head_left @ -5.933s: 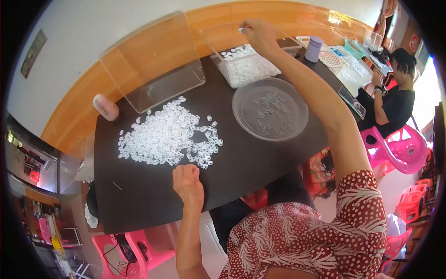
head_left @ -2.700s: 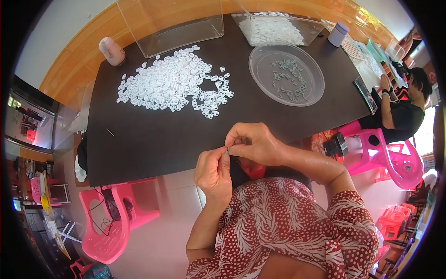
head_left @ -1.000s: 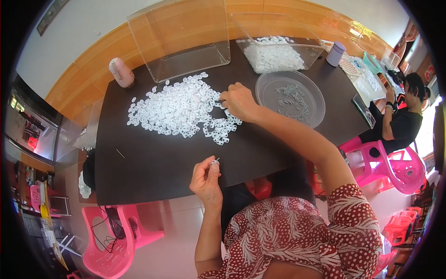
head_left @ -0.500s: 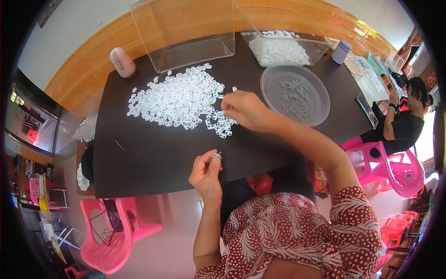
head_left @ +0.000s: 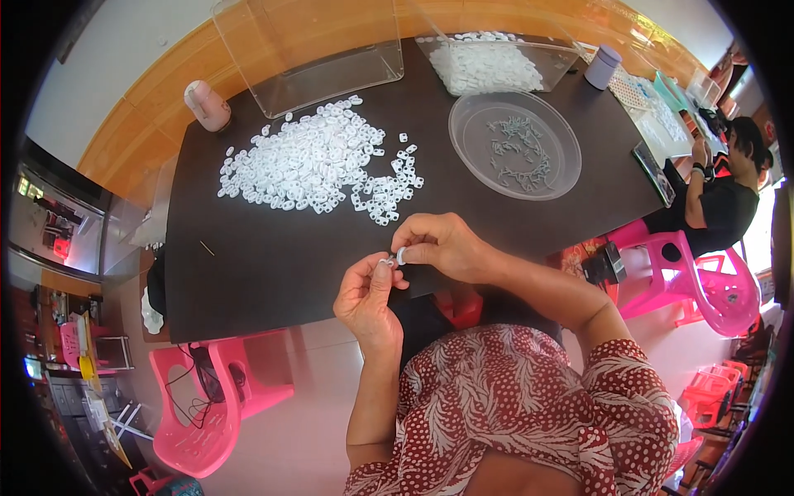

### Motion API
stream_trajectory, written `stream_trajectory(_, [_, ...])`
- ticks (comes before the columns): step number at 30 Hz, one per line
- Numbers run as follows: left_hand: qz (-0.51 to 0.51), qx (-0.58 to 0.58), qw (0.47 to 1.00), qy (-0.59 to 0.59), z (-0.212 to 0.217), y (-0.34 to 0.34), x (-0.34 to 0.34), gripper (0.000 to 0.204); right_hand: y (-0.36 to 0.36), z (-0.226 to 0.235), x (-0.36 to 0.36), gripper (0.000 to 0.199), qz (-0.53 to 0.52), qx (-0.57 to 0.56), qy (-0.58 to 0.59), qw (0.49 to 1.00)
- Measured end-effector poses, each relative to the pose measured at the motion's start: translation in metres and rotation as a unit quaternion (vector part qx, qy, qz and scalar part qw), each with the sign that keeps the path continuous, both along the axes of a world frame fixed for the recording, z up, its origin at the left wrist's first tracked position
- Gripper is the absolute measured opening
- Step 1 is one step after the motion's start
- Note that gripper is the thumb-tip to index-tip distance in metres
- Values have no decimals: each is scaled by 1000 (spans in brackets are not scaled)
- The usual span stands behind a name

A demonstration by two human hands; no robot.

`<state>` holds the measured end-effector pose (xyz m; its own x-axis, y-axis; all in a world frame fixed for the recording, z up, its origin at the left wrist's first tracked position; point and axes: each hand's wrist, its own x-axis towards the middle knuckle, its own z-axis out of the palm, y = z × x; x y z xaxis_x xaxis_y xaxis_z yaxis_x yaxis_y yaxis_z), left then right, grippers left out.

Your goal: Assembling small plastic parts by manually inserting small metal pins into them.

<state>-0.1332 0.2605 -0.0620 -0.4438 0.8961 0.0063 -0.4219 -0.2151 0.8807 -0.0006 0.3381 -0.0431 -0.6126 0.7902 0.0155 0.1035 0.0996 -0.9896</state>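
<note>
My left hand (head_left: 370, 302) pinches a small white plastic piece (head_left: 385, 262) between thumb and fingertips, just above the table's near edge. Against it, my right hand (head_left: 451, 248) brings another white plastic piece (head_left: 402, 255), gripped between thumb and forefinger. The fingers partly hide both pieces. Beyond my hands lies a big heap of white oval pieces (head_left: 302, 157) with holes. To its right are scattered smaller, squarish white pieces (head_left: 385, 194). A round see-through tray (head_left: 457, 153) further right holds thin grey screws or pins (head_left: 529, 178).
Two see-through bins stand at the back; the right bin (head_left: 554, 62) holds more white pieces. A pink bottle (head_left: 207, 107) and a purple bottle (head_left: 604, 68) flank them. A dark phone-like slab (head_left: 653, 175) lies near the right edge. Another person (head_left: 711, 190) sits there beside a pink chair (head_left: 719, 293).
My right hand has come back from the small pieces to my left hand, now with a white piece in its fingers. The view has shifted slightly.
</note>
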Motion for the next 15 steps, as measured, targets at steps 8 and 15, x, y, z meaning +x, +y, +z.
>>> stream_trajectory(8, [8,-15,1000,-11,4,-9,6,14,-13,-4,3,12,-70,-77,79,991])
stream_trajectory(15, [21,-11,997,73,3,-18,10,18,-14,2,3,13,-75,-52,72,993])
